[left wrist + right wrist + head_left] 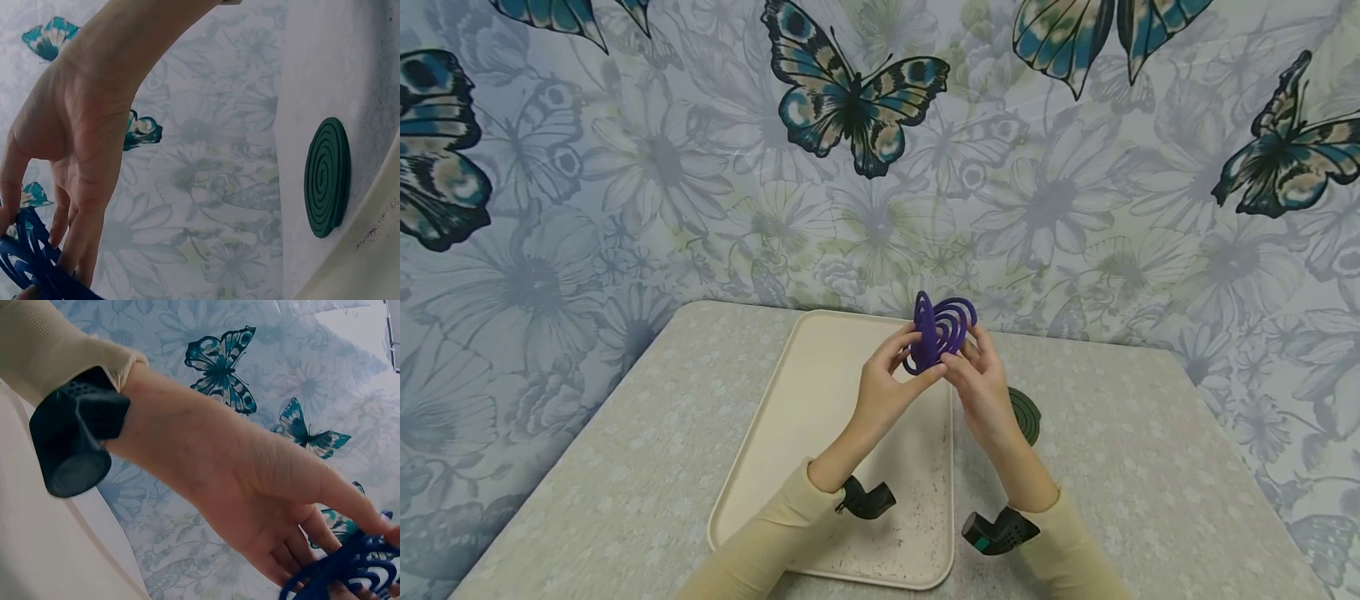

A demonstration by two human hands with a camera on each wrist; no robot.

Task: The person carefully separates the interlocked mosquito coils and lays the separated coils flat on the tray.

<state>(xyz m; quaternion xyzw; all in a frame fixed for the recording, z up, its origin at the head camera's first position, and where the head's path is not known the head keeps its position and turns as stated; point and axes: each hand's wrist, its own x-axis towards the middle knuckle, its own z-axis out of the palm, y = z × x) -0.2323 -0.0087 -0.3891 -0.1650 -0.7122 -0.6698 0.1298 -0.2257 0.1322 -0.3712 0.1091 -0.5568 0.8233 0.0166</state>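
Above the far half of the tray, both hands hold a purple mosquito coil point(927, 332) whose rings fan apart, one part edge-on and another showing open loops. My left hand point(880, 387) pinches it on the left between thumb and fingers. On the right side, my right hand point(987, 396) grips it with thumb and fingertips. The wrist views show only part of the coil point(350, 565), dark blue in that light, at the fingertips. A green mosquito coil point(327, 178), flat and tightly wound, lies on the table, partly hidden behind my right hand in the head view.
A cream tray point(808, 417) with a raised rim lies under the hands, dark specks scattered over its right part. The pale patterned table point(1150, 467) extends on both sides. A butterfly-print cloth point(700, 208) hangs behind it. Each wrist carries a black camera point(1000, 532).
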